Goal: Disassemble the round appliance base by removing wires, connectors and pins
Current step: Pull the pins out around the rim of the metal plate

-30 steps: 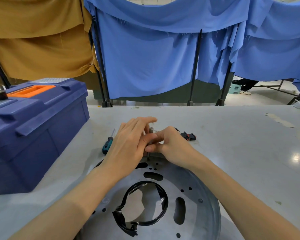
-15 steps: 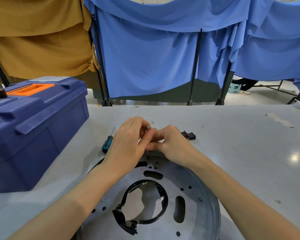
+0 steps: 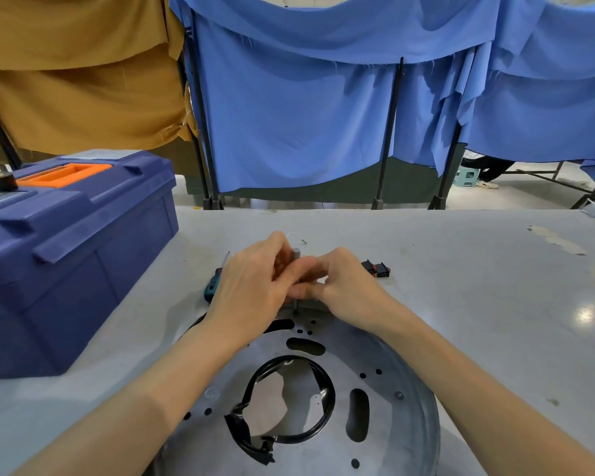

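Observation:
The round grey metal base [image 3: 402, 438] lies on the table in front of me, with a loop of black wire [image 3: 318, 427] around its central hole. At its far rim stands a small upright grey pin [image 3: 295, 253]. My left hand [image 3: 251, 290] and my right hand [image 3: 344, 290] meet there, fingers curled and pinching the pin from both sides. The pin's lower tip reaches the base's rim; its middle is hidden by my fingers. A thin bent wire [image 3: 298, 237] lies just beyond my hands.
A blue toolbox [image 3: 69, 255] with an orange handle stands at the left. A teal-handled screwdriver [image 3: 215, 285] lies left of my hands, and a black and red connector [image 3: 377, 269] to their right. Blue and tan cloths hang behind the table's far edge.
Both hands stay at the pin on the far rim. The left fingers have curled in more tightly around the pin's top, and the hands have shifted slightly.

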`<action>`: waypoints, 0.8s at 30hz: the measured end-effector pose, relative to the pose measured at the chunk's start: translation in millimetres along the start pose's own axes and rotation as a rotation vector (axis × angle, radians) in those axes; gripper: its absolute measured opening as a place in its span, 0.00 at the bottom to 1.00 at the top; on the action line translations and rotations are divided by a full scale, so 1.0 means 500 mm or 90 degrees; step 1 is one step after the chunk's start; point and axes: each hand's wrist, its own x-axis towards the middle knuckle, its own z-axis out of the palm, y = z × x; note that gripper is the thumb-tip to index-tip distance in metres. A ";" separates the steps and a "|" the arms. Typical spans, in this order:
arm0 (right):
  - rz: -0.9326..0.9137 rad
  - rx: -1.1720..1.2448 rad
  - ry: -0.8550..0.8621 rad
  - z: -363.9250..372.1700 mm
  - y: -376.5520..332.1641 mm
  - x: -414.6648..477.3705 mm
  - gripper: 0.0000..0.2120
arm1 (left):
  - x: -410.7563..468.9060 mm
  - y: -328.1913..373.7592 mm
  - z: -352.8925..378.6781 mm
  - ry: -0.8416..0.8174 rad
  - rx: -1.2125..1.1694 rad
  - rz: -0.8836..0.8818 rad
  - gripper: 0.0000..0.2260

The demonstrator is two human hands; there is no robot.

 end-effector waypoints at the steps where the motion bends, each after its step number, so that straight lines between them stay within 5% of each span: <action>1: 0.006 -0.008 -0.006 -0.001 0.000 0.001 0.04 | 0.000 -0.001 -0.001 -0.014 -0.007 0.009 0.05; 7: 0.005 -0.003 0.001 0.000 0.002 0.000 0.03 | 0.003 0.010 -0.005 -0.019 -0.006 0.049 0.01; 15: -0.008 0.008 0.009 0.002 0.004 0.001 0.04 | -0.001 0.003 -0.002 -0.008 0.009 0.016 0.12; 24: -0.006 -0.013 0.014 0.003 0.001 -0.001 0.06 | 0.000 0.002 0.002 -0.005 0.025 0.055 0.05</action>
